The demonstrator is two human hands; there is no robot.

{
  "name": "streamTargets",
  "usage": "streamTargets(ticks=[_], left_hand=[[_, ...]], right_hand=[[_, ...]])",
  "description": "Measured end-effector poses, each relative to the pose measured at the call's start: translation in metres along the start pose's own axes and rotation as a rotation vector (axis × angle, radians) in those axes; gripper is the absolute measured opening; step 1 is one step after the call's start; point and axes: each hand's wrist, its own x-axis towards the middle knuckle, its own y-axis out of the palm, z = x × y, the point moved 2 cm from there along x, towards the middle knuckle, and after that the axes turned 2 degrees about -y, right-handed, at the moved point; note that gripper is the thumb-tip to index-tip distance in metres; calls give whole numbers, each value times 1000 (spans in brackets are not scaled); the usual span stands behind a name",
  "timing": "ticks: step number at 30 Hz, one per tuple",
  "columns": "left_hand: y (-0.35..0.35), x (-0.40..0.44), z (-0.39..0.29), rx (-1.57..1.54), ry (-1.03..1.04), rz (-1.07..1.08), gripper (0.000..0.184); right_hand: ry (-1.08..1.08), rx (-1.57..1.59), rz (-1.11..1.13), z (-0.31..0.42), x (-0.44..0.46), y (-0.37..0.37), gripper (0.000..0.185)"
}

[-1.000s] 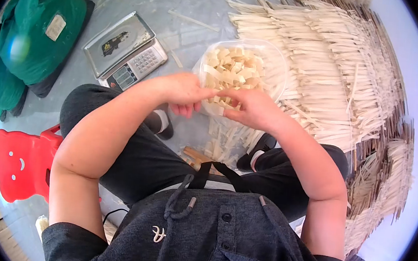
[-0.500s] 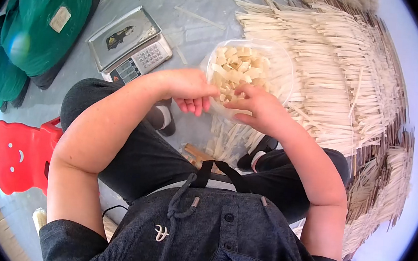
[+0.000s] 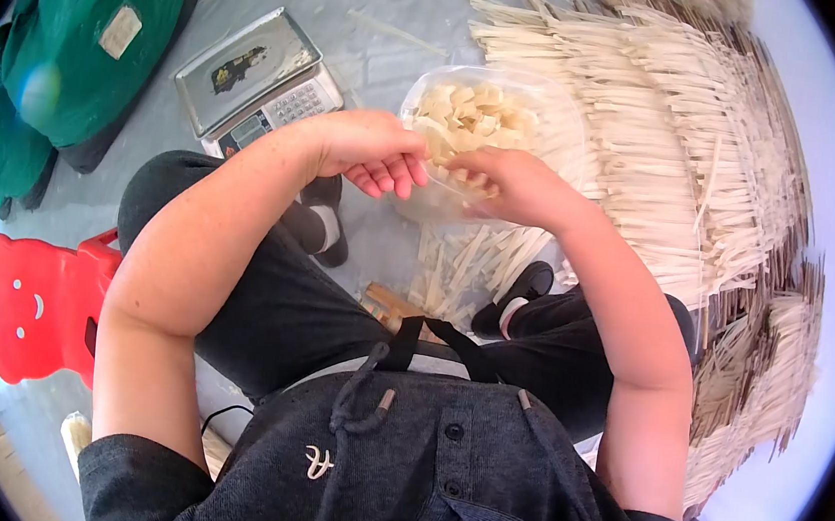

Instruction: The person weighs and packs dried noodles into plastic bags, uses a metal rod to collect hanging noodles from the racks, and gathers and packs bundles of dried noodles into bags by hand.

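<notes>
A clear plastic tub point(image 3: 569, 124) stands on the floor in front of me, holding a pile of pale, folded, ribbon-like strips point(image 3: 477, 111). At the tub's near left side is my left hand point(image 3: 378, 153), thumb and forefinger pinched, the other fingers curled. My right hand point(image 3: 515, 185) reaches over the near part of the tub, its fingers bent inward and closed. A thin pale line runs between both hands; whether it is a strip or the tub's edge I cannot tell. What sits in the fingertips is too small to make out.
Long pale strips point(image 3: 641, 131) lie stacked to the right, with loose ones point(image 3: 467, 265) below the tub. On the left are a digital scale point(image 3: 263, 85), green bags point(image 3: 91, 48) and a red bear-faced chair point(image 3: 41, 310). A wooden piece point(image 3: 393, 303) lies between my feet.
My left hand has shifted slightly up and left. The right hand's fingers, spread before over the tub, have drawn together and curled in, close to the left fingertips.
</notes>
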Motion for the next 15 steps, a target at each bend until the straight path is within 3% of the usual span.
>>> streamTargets(ticks=[2, 10, 12, 13, 14, 15], left_hand=[[1, 1, 3, 13, -5, 6, 34], [5, 0, -5, 104, -4, 89, 37], [1, -5, -9, 364, -70, -94, 37], [-2, -6, -7, 364, -67, -92, 37], [-8, -7, -6, 497, -24, -242, 36], [-11, -8, -6, 628, 20, -394, 35]], right_hand=[[166, -116, 271, -4, -12, -6, 21], [127, -327, 181, 3, -9, 22, 21], [44, -161, 11, 17, -18, 3, 24], [15, -198, -226, 13, -24, -8, 30], [-16, -235, -460, 8, -33, -21, 35], [-17, -239, -456, -4, -41, -30, 35]])
